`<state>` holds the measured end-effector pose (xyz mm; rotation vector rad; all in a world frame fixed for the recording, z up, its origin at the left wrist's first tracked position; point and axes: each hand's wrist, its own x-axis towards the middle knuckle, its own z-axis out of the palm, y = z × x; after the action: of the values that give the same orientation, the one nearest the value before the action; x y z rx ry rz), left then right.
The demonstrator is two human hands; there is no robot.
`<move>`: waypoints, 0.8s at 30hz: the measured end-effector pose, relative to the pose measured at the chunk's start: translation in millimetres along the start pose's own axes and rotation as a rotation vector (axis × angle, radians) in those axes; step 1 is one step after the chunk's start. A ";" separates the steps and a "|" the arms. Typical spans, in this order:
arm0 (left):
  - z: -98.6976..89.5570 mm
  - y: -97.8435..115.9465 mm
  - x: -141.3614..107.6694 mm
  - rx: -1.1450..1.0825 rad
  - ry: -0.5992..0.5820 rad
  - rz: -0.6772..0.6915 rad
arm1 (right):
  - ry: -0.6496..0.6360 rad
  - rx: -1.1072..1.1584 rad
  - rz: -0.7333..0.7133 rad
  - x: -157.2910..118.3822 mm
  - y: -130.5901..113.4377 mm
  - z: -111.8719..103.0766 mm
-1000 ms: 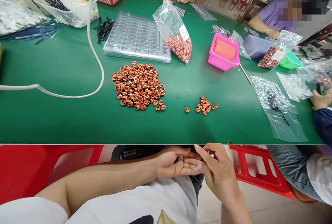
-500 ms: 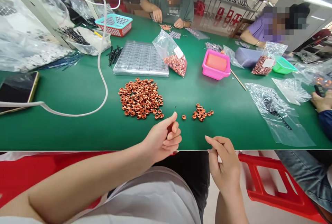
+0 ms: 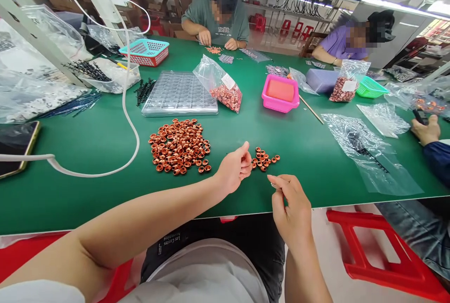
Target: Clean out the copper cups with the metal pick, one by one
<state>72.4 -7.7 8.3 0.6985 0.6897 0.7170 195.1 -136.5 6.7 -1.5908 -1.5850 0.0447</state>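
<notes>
My left hand [image 3: 236, 168] is curled closed, thumb up, over the green tabletop; the inside of its fist is hidden. Just right of it lies a small cluster of copper-coloured ring-like pieces [image 3: 263, 158], close to its fingers. To its left spreads a large pile of the same pieces [image 3: 181, 146]. My right hand [image 3: 291, 202] hovers at the table's front edge, below the small cluster. Its thumb and forefinger are drawn together in a pinch, and anything between them is too small to make out.
Behind the pile stand a clear compartment tray [image 3: 181, 94] and a bag of copper pieces [image 3: 227, 94]. A pink basket [image 3: 280, 94] sits farther right, near a wooden stick [image 3: 311, 108]. A white cable [image 3: 130, 125] loops at left beside a phone [image 3: 17, 146]. Other people sit around the table.
My left hand has moved right and forward across the table, closer to the small cluster. The single loose piece beside it no longer shows. My right hand stays pinched; the view has shifted.
</notes>
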 end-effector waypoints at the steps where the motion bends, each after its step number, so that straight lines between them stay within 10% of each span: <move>1: -0.1 -2.2 1.5 0.043 0.001 0.044 | 0.001 0.004 0.007 -0.3 1.3 0.8; 12: 6.4 -17.2 -4.4 0.768 -0.116 0.399 | -0.047 0.156 0.314 13.0 0.6 6.0; 19: 6.5 -26.5 -6.7 1.115 -0.263 0.546 | 0.342 0.296 0.610 7.8 2.3 7.4; 24: 6.5 -34.5 -7.2 1.256 -0.337 0.618 | 0.377 0.377 0.612 3.3 2.6 6.3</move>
<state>85.0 -34.5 -11.8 2.1996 0.5555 0.6339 194.2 -130.0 3.0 -1.6050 -0.7147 0.3325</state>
